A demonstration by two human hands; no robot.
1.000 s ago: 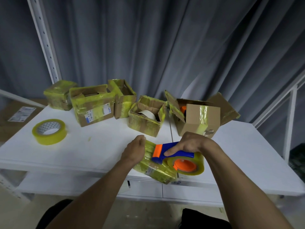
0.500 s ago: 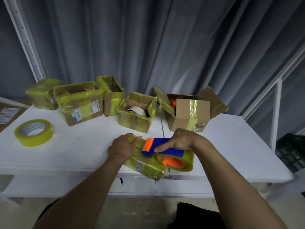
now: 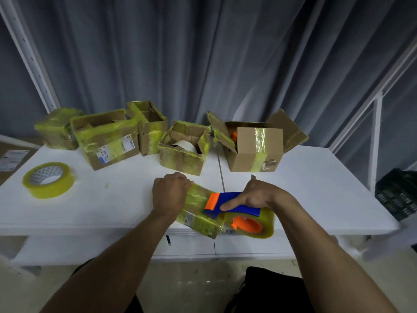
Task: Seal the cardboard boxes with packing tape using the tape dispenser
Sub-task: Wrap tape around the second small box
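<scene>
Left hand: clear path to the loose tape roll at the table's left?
Probably yes: only bare table lies between left hand and tape roll, but it grips the taped box and must let go first.

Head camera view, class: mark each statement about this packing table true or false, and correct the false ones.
1. The right hand grips the blue tape dispenser. True.
2. The left hand is idle, touching nothing. False: it holds the taped box at the front edge of the table.
3. The spare tape roll lies on the table's right side. False: it lies on the left side.
4. The dispenser's orange front end is against the taped box. True.
5. Every box in the back row is closed. False: the open box has its flaps up, and others beside it are open too.
</scene>
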